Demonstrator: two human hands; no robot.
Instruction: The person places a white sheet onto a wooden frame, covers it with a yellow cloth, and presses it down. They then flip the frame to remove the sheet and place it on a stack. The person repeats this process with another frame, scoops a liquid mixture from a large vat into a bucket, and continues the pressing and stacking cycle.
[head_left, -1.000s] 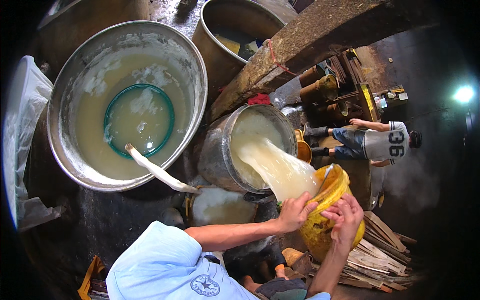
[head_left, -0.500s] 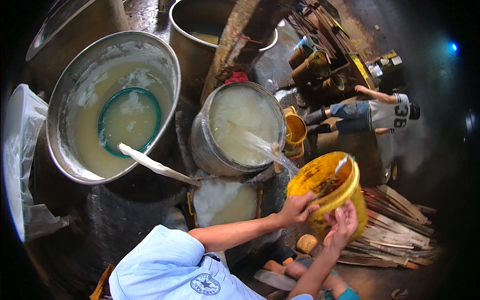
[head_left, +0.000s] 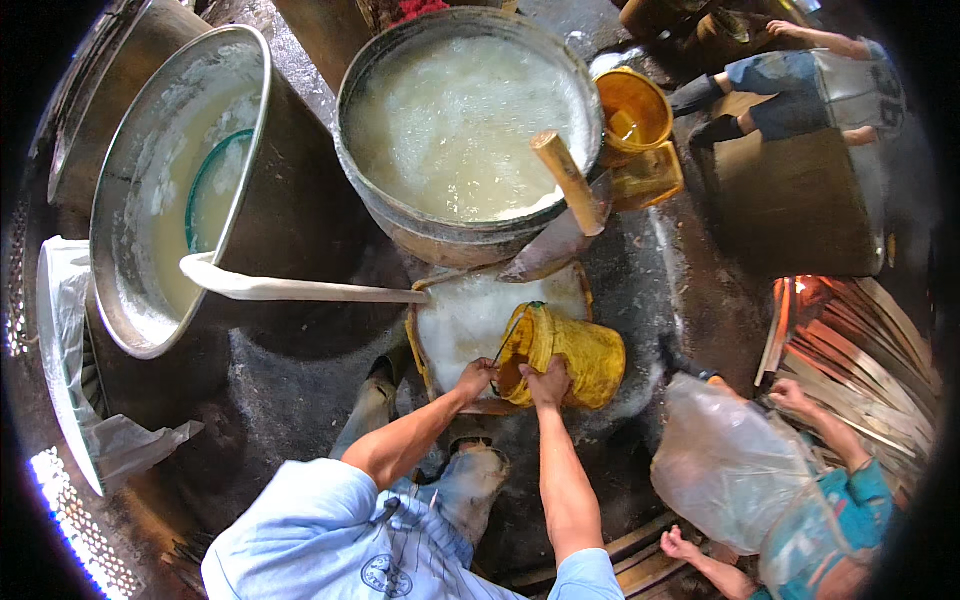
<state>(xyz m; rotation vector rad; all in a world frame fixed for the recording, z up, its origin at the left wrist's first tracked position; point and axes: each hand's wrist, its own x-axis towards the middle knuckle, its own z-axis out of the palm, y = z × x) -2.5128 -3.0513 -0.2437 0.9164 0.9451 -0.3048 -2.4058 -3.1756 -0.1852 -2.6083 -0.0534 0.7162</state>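
A stained yellow bucket (head_left: 592, 362) lies tilted on its side between my hands, its mouth turned left. My right hand (head_left: 547, 382) is closed on the near part of its rim. At the mouth, my left hand (head_left: 477, 378) pinches the thin handle or rim; which one, I cannot tell. Under the bucket stands a yellow-edged tub (head_left: 412, 335) with whitish liquid in it. Just beyond is a large round vat (head_left: 430, 240) nearly full of cloudy liquid. A pale, long-handled stick (head_left: 300, 289) reaches from the tub's edge to the metal basin (head_left: 285, 170) at left.
A wooden handle (head_left: 565, 180) leans at the vat's near right edge. Beside it sits an orange-yellow pail (head_left: 655, 135). At lower right is a person in teal (head_left: 855, 500) with a clear plastic apron, near wood slats (head_left: 860, 340) glowing orange. Another person stands at upper right.
The bucket was pouring clear liquid into the vat; the stream has ended. It has come nearer, over the tub, in my hands. My view has shifted, and the person in teal shows more fully.
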